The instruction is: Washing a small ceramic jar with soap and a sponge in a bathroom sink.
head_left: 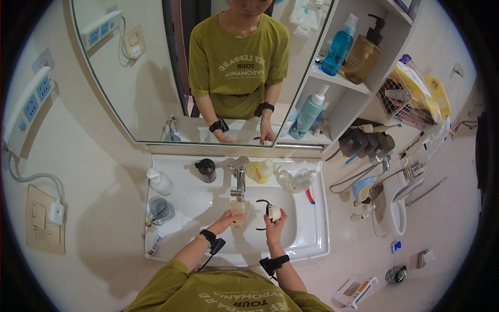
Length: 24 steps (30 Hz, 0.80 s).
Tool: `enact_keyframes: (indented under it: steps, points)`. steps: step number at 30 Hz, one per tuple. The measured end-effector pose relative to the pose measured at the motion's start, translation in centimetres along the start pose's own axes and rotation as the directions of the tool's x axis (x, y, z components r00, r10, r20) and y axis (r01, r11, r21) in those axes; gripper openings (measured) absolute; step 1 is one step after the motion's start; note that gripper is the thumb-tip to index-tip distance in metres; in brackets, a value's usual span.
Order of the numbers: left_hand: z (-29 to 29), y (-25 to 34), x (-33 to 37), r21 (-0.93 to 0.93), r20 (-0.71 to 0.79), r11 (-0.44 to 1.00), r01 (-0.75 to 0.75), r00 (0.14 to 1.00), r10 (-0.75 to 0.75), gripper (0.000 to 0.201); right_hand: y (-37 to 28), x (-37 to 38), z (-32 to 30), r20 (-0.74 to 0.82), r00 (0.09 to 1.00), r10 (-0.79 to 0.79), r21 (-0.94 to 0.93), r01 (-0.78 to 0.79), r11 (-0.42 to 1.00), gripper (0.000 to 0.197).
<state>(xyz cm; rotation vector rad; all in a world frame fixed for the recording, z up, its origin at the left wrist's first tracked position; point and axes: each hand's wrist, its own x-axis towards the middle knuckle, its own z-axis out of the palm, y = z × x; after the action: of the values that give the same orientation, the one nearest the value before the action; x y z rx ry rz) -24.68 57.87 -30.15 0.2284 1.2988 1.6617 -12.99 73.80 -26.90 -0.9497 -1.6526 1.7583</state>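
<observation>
Over the white sink basin [218,249], my left hand [224,221] is closed around a translucent cup [240,209], just below the spout of the chrome faucet [239,179]. To its right, my right hand [275,226] grips a small whitish rounded object [274,212] with a dark band. Thin dark curved pieces stick out from its left side, above and below. Its exact kind is unclear. The two held things are apart. Whether water runs or fills the cup, I cannot make out.
Around the basin stand a white pump bottle [160,182], a dark bottle [206,170], a yellow bottle [259,170], a clear pump bottle [302,181] and a grey cup [162,209]. A tube [154,244] lies at the left edge. A mirror [156,78] and a shelf [343,80] rise behind.
</observation>
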Motion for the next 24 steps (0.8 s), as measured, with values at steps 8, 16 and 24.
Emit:
enact_keyframes:
  steps: [8,16,24]
  points:
    - [-0.2,-0.8,0.5,-0.135,-0.022,0.987,0.092,0.995,-0.096,0.046,0.0,-0.2,-0.2,-0.018,1.000,-0.008,0.022,0.008,1.000,0.065]
    - [0.0,0.6,-0.3,-0.309,0.107,0.876,0.371,0.929,-0.355,0.053,2.0,0.4,-0.8,-0.027,0.999,-0.029,0.030,0.030,0.999,0.063]
    - [-0.1,-1.2,0.7,0.049,-0.014,0.996,-0.079,0.997,0.080,0.049,1.8,0.1,-1.0,-0.035,0.999,-0.023,0.045,0.025,0.999,0.063]
